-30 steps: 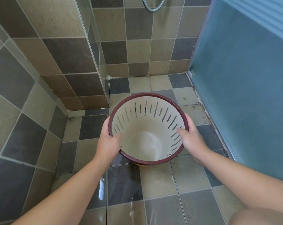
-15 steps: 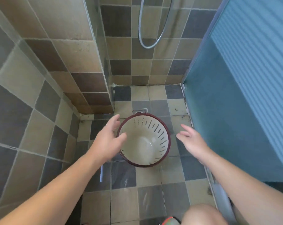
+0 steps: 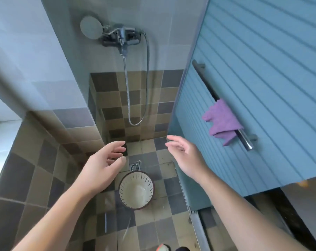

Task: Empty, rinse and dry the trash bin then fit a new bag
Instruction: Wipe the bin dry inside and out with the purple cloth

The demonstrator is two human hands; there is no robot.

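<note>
Bin [image 3: 136, 189] stands between empty hands

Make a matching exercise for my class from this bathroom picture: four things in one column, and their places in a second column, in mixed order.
Things
1. trash bin
2. purple cloth
3. shower head
4. floor drain

Places
A. high on the wall, beside the tap
B. standing upright on the tiled floor, below both hands
C. draped over the metal rail on the blue door
D. set into the floor just beyond the bin

Pairs: 1-B, 2-C, 3-A, 4-D
</note>
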